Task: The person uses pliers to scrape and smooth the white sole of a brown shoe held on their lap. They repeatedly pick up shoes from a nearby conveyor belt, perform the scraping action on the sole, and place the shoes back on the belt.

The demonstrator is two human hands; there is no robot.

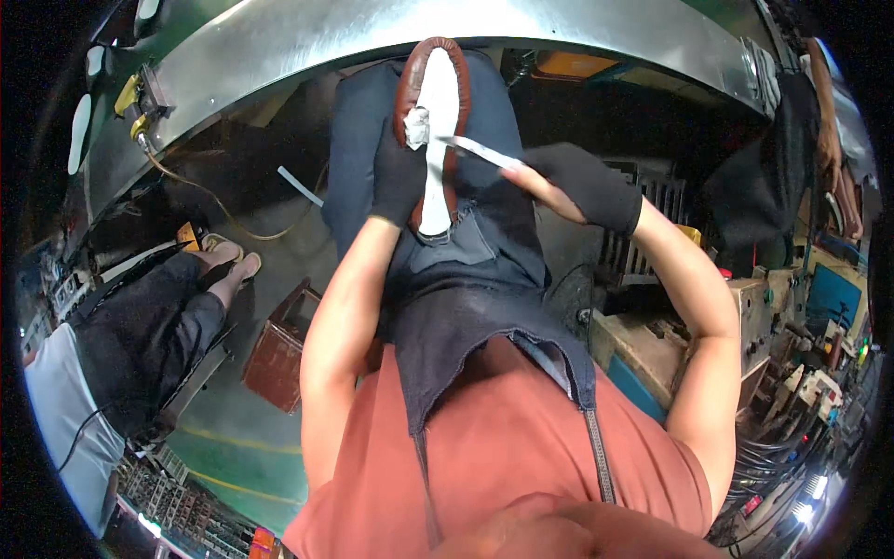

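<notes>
Head view: brown shoe (pixel 435 170) steadied on the lap (pixel 358 121), slim tool (pixel 481 152) held over it

The shoe, pale underside up and toe toward the metal tabletop (pixel 596 26), is grasped along its side by the gloved left hand (pixel 399 179), whose fingers are partly hidden. By the gloved right hand (pixel 587 188), the slim tool is pinched, its dark tip at the underside; whether contact is made cannot be told. A slip could be caused by the soft, unfixed support of the legs, and the tip could then be driven into the brown upper or toward the left hand. The crumpled white wad (pixel 416 129) beside the tip could also be snagged.

Near the tabletop's left end, a yellow device (pixel 135 107) with a hose (pixel 223 211) is seen. On the floor (pixel 247 452) a reddish-brown box (pixel 275 363) is set, with another person (pixel 140 340) seated beyond; at the right, the room is crowded with machinery (pixel 756 312)
</notes>
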